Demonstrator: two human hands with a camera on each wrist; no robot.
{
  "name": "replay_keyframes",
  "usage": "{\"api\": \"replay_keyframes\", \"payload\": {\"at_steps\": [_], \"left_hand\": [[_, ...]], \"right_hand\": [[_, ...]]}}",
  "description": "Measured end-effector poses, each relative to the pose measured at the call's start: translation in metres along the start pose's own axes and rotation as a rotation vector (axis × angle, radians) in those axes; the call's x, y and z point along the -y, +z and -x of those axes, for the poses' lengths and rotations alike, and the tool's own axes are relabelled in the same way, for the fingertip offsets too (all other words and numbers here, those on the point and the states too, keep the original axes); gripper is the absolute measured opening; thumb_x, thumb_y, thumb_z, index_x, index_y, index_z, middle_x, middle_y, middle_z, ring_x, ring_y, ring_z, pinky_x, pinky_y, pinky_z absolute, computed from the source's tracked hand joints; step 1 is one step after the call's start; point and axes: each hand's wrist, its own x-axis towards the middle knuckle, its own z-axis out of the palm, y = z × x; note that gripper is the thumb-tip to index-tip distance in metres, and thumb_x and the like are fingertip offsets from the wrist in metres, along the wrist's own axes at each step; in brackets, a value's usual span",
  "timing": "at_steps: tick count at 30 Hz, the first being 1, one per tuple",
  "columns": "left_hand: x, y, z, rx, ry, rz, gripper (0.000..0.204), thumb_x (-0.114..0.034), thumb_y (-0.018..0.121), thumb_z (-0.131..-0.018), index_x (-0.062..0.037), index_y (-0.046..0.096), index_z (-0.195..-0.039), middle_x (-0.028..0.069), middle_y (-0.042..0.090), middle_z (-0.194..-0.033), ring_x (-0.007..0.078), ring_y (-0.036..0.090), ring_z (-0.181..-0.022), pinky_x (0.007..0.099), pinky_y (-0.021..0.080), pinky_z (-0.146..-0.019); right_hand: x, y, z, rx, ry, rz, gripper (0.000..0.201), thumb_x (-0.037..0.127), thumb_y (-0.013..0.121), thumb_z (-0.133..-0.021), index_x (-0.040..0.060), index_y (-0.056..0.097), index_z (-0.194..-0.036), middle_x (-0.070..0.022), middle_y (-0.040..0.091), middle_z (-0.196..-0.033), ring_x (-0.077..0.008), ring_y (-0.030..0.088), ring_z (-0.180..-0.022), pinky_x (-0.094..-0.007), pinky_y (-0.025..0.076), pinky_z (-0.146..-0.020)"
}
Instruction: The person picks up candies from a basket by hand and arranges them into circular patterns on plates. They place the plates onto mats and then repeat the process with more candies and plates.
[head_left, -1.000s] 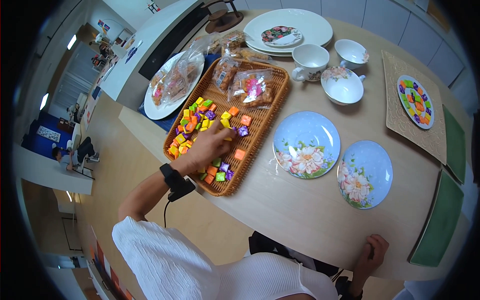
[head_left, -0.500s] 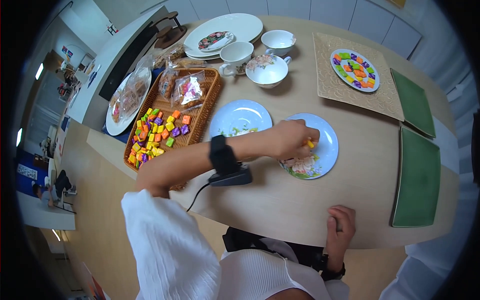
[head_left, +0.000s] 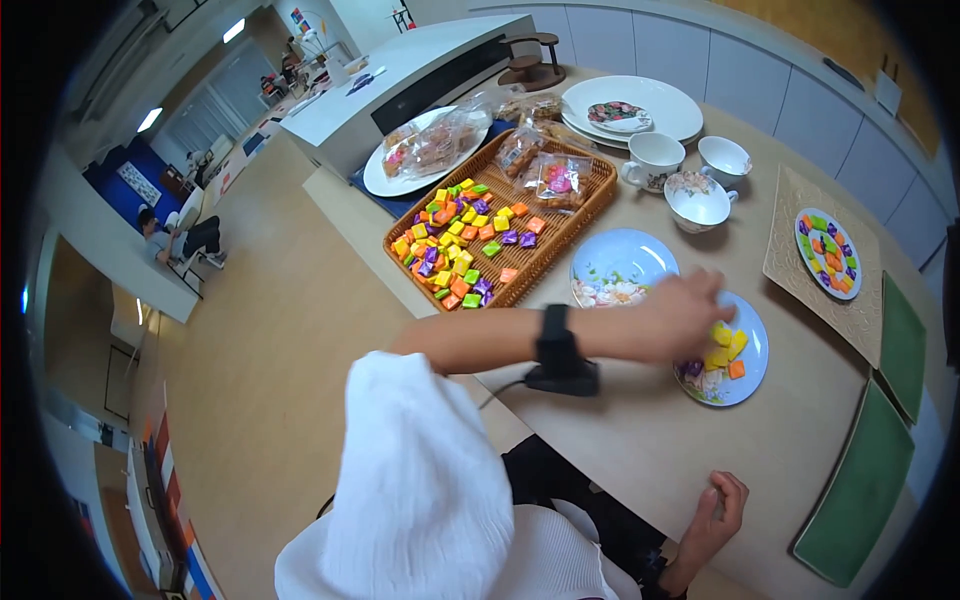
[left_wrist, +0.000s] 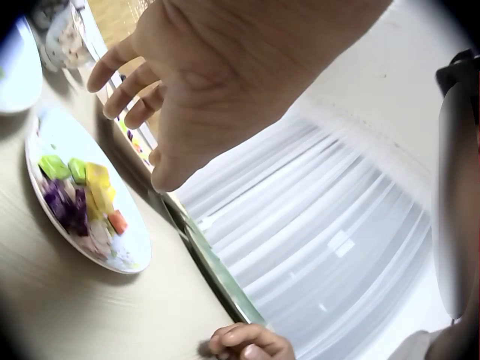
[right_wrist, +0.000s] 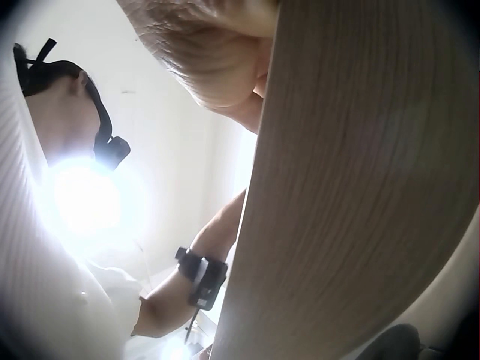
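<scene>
Blurred by motion, my left hand (head_left: pixel 680 318) hangs over the right blue floral plate (head_left: pixel 752 370), its fingers spread and holding nothing. On that plate lies a small heap of wrapped candies (left_wrist: pixel 96 187): yellow, green, purple and one orange. My palm (left_wrist: pixel 214 90) shows above and beside the plate in the left wrist view. My right hand (head_left: pixel 715 515) rests at the table's near edge, fingers loosely curled with nothing in them. Left of the reaching forearm, a wicker basket (head_left: pixel 560 240) holds many loose candies (head_left: pixel 455 240) and clear bags of snacks (head_left: pixel 560 182).
Another blue floral plate (head_left: pixel 622 258) lies beside the first. Several teacups (head_left: pixel 698 203) and stacked white plates (head_left: pixel 670 108) stand behind. To the right are a small plate of arranged candies (head_left: pixel 828 285) on a patterned board (head_left: pixel 785 250), and green rectangular plates (head_left: pixel 855 490).
My left hand went from the basket to the right blue plate, pinching candies, and let them go there. It has since opened over the plate. The right hand stayed by the table edge.
</scene>
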Motion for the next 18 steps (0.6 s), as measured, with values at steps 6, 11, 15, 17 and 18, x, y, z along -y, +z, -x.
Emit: {"api": "replay_keyframes", "payload": {"at_steps": [6,11,15,17,18], "left_hand": [[0.168,-0.097,0.079,0.105,-0.590,-0.482,0.021,-0.026,0.057,-0.085,-0.0060,0.065,-0.085,0.0144,0.064,-0.089,0.0324,0.062,-0.087,0.0438,0.052,-0.071],[0.275,-0.120,0.152,0.250,-0.748,-0.377,0.037,-0.030,0.057,-0.088,-0.0083,0.062,-0.117,0.0207,0.065,-0.104,0.0367,0.060,-0.099,0.0446,0.046,-0.086],[0.292,-0.098,0.174,0.157,-0.722,-0.317,0.046,-0.037,0.059,-0.087,-0.0145,0.053,-0.127,0.0197,0.054,-0.123,0.0361,0.051,-0.116,0.0429,0.044,-0.094],[0.294,-0.100,0.175,0.207,-0.659,-0.360,0.043,-0.034,0.062,-0.084,-0.0141,0.055,-0.121,0.0163,0.059,-0.112,0.0334,0.053,-0.109,0.0412,0.045,-0.090],[0.278,-0.105,0.173,0.261,-0.675,-0.313,0.039,-0.031,0.063,-0.083,-0.0134,0.057,-0.117,0.0151,0.060,-0.107,0.0325,0.054,-0.106,0.0411,0.045,-0.088]], "right_hand": [[0.000,0.000,0.001,-0.007,0.005,-0.038,0.015,0.005,0.055,-0.082,-0.0036,0.062,-0.092,-0.0138,0.059,-0.095,-0.0266,0.055,-0.093,-0.0360,0.043,-0.086],[-0.001,0.000,0.001,-0.016,0.008,-0.035,0.014,0.006,0.056,-0.082,-0.0034,0.062,-0.089,-0.0132,0.059,-0.093,-0.0254,0.055,-0.089,-0.0346,0.044,-0.082],[-0.006,-0.002,0.003,-0.005,-0.011,-0.014,0.013,0.008,0.055,-0.085,-0.0028,0.061,-0.089,-0.0117,0.057,-0.093,-0.0215,0.054,-0.087,-0.0313,0.043,-0.079],[-0.007,-0.001,0.003,-0.001,-0.018,-0.014,0.014,0.010,0.055,-0.087,-0.0027,0.060,-0.089,-0.0110,0.056,-0.092,-0.0200,0.053,-0.086,-0.0302,0.042,-0.078],[-0.007,0.000,0.003,-0.007,-0.017,-0.018,0.014,0.010,0.055,-0.087,-0.0028,0.060,-0.089,-0.0111,0.056,-0.092,-0.0204,0.053,-0.086,-0.0305,0.042,-0.078]]}}
